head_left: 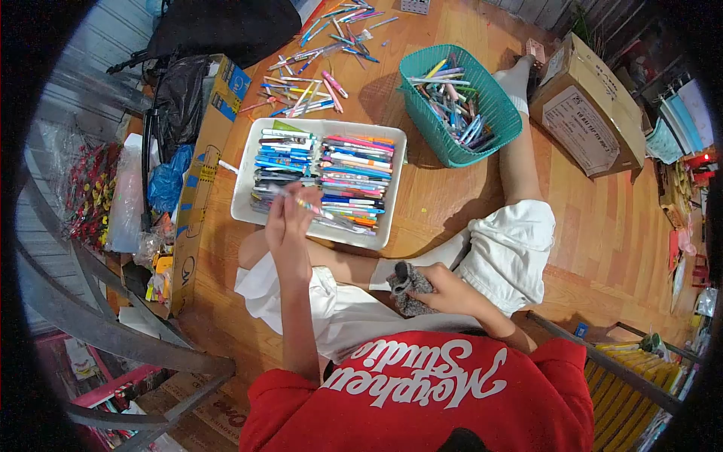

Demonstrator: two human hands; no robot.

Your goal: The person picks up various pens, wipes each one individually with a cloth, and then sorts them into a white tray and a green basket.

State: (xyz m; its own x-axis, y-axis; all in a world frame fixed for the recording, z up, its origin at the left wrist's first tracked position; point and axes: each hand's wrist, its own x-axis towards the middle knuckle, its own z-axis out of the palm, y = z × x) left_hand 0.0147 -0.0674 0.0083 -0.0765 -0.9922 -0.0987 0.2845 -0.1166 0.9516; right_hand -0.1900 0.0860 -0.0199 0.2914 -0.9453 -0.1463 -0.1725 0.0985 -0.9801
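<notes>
A white tray on the wooden floor holds two columns of pens laid side by side. Over its near left part is my left hand, its fingers closed on a pen that is partly blurred. My right hand grips a grey cloth above my lap. Beyond the tray, to the right, a green basket contains a jumble of pens. Loose pens are scattered on the floor past the tray's far edge.
A cardboard box stands at the far right, past my outstretched leg. On the left are an open carton with plastic bags and a curved metal frame. A rack with yellow items is at the lower right.
</notes>
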